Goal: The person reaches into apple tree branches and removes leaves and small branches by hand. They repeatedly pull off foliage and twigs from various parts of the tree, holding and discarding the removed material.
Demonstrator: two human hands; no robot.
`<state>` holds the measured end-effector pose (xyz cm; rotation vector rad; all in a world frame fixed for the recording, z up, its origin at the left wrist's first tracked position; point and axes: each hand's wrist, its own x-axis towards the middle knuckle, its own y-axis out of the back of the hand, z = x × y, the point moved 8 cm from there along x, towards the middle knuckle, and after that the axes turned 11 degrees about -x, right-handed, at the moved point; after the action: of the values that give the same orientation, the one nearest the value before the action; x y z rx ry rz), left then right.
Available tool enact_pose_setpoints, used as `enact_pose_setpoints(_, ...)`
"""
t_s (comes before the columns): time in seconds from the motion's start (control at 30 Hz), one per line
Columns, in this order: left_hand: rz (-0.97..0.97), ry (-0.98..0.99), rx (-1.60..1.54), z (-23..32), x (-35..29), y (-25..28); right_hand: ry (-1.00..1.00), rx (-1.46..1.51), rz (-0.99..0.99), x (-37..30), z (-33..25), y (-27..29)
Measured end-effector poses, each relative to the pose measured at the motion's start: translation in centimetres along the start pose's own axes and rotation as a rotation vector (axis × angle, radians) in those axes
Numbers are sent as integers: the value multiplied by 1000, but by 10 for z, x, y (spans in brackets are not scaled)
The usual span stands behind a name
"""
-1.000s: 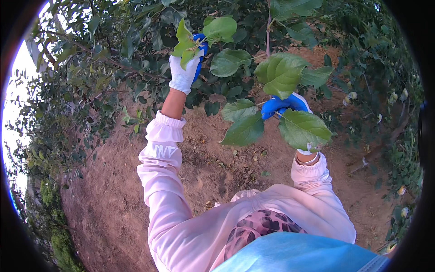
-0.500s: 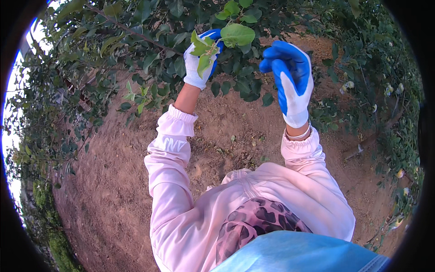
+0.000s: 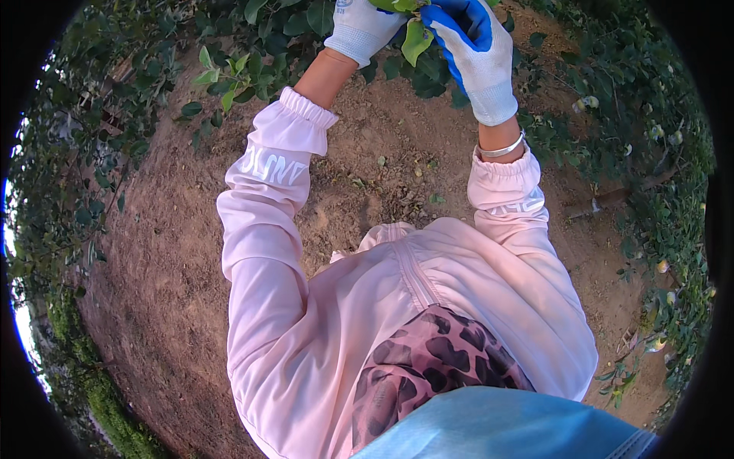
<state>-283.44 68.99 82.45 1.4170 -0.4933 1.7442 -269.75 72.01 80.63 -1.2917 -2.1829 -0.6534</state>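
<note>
My left hand (image 3: 365, 29), in a white glove with blue-coated fingers, is at the top edge of the view, closed about a leafy shoot. Light green leaves (image 3: 417, 42) of that shoot hang between my two hands. My right hand (image 3: 480, 55), gloved the same way, reaches it from the right, thumb and fingers bent together on the shoot near its leaves. The upper frame edge cuts off part of both hands, and leaves cover some of the left fingers. Exactly where each hand grips the stem is hidden.
Dark green foliage (image 3: 283, 34) spreads behind my hands. Below lies bare brown soil (image 3: 176, 268) with scattered leaf bits. At the right, more branches carry several pale round fruits (image 3: 656, 344). A strip of grass (image 3: 115, 405) runs along the lower left.
Both hands now sit higher in the view. My right hand has moved left to the leafy shoot and closed on it; before, it was apart from the shoot with curled fingers.
</note>
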Motion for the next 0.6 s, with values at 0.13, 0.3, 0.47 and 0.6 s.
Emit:
enact_pose_setpoints(0.13, -2, 18, -2, -6, -1, 0, 265, -313, 127, -6, -31, 2)
enact_pose_setpoints(0.3, -26, -24, 55, 1, -2, -9, 265, -261, 197, -15, -12, 15)
enact_pose_setpoints(0.47, -149, -135, 132, -4, -10, -22, 340, -275, 238, -31, 5, 28)
enact_pose_setpoints(0.6, -121, -105, 169, -4, -12, -21, 83, 259, 161, -29, 37, 29)
